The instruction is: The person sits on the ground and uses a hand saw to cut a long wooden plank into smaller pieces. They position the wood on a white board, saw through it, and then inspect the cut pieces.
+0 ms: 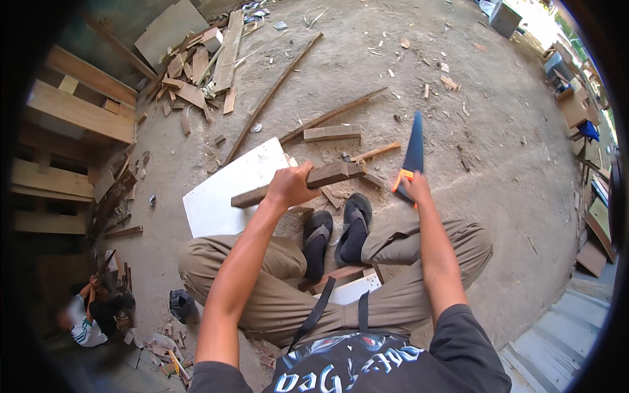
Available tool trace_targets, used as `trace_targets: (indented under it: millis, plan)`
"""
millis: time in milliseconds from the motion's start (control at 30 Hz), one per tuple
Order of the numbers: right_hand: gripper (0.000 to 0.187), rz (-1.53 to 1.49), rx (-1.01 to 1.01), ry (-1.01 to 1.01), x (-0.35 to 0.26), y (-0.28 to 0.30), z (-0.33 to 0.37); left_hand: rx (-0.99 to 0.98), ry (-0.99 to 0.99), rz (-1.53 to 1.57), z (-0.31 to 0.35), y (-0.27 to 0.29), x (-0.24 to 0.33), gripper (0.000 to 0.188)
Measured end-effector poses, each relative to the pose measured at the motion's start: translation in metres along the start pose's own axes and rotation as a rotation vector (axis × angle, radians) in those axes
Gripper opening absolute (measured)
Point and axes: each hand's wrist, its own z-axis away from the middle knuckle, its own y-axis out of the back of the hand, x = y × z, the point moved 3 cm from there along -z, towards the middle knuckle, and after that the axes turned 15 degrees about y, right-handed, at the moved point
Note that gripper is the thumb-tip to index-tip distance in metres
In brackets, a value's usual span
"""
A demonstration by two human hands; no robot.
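Note:
My left hand (289, 186) is wrapped around a thick brown piece of lumber (331, 173), held at a slant above a white board (226, 190) on the ground. Off to the right, my right hand (415, 187) grips a handsaw (414, 147) by its orange and black handle. The saw's dark blade points away from me, apart from the lumber. Just beyond the lumber's right end lies what looks like a hammer (377, 152), its wooden handle showing and its head partly hidden. A shorter wood block (331, 133) rests farther away.
Two long wood strips (272, 98) (334, 114) lie on the dirt ground ahead. A pile of scrap wood (196, 69) sits at the far left, near wooden frames (78, 111). Another person (95, 314) sits at the lower left, near a black bag (181, 305). Boards (596, 229) lean at the right.

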Motion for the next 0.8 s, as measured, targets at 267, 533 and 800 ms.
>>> trace_targets:
  millis: [267,533,800]
  plan:
    - [0.063,0.307,-0.237,-0.181,-0.003,-0.090,0.000,-0.028,0.243,-0.188,-0.001,-0.012,-0.059,0.041]
    - [0.032,0.566,-0.117,-0.207,0.003,-0.100,-0.007,-0.015,0.289,-0.217,0.003,-0.019,-0.086,0.049]
    - [0.022,0.512,-0.006,0.100,0.014,-0.114,-0.013,0.074,0.305,-0.278,0.000,-0.028,-0.093,0.057]
